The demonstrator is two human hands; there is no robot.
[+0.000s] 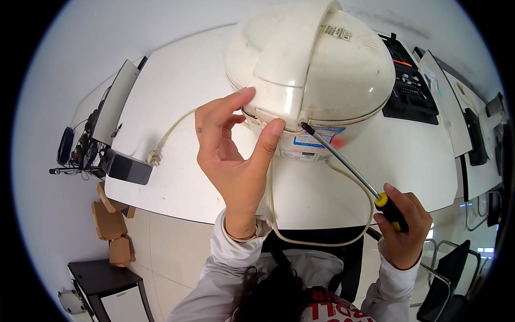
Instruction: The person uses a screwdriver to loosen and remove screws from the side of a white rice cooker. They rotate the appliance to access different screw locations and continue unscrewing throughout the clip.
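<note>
A white rice cooker [343,70] with a rounded lid and a raised handle stands on the table ahead of me. My left hand [230,139] grips its near edge, thumb and forefinger spread across the seam between lid and body. My right hand [405,225] is closed around the black and yellow handle of a screwdriver [348,163]. The screwdriver slants up to the left, its dark tip at the seam just right of my left thumb. Whether it touches a screw there is too small to tell. A blue and white label [316,138] sits below the tip.
A pale power cord [276,225] loops over the table's near edge, its plug [154,156] lying at the left. Near the plug stands a dark grey box [127,167]. An open black tool case [410,94] lies behind at right. Cardboard boxes [110,221] are on the floor.
</note>
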